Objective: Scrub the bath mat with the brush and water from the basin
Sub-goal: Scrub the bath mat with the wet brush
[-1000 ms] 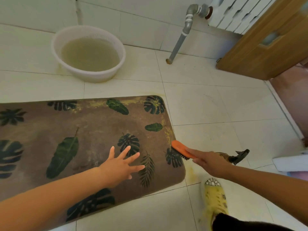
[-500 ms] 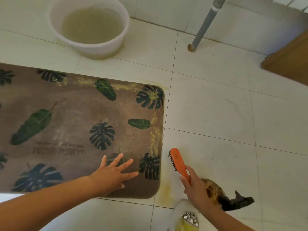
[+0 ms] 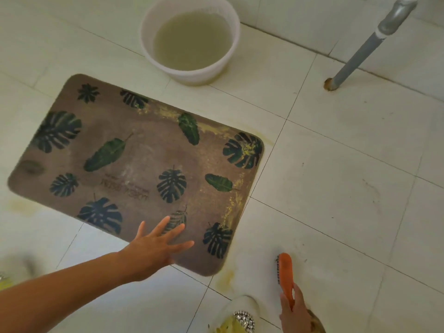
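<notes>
The brown leaf-print bath mat [image 3: 134,169] lies flat on the tiled floor [image 3: 336,188]; the basin [image 3: 230,58] of murky water stands at its 1 o'clock, just beyond the far edge. The left hand [image 3: 156,248] rests on the mat's near edge, fingers spread wide. The right hand [image 3: 296,313] grips the orange brush [image 3: 286,272] — off the mat, at its 4 o'clock.

Pale tiled floor [image 3: 336,164] with dark grout lines; a grey pipe [image 3: 360,54] enters it.

Matt fabric bath mat [image 3: 134,164], smooth white plastic basin [image 3: 192,75], glossy tiled floor [image 3: 348,176], metal pipe [image 3: 360,51].
</notes>
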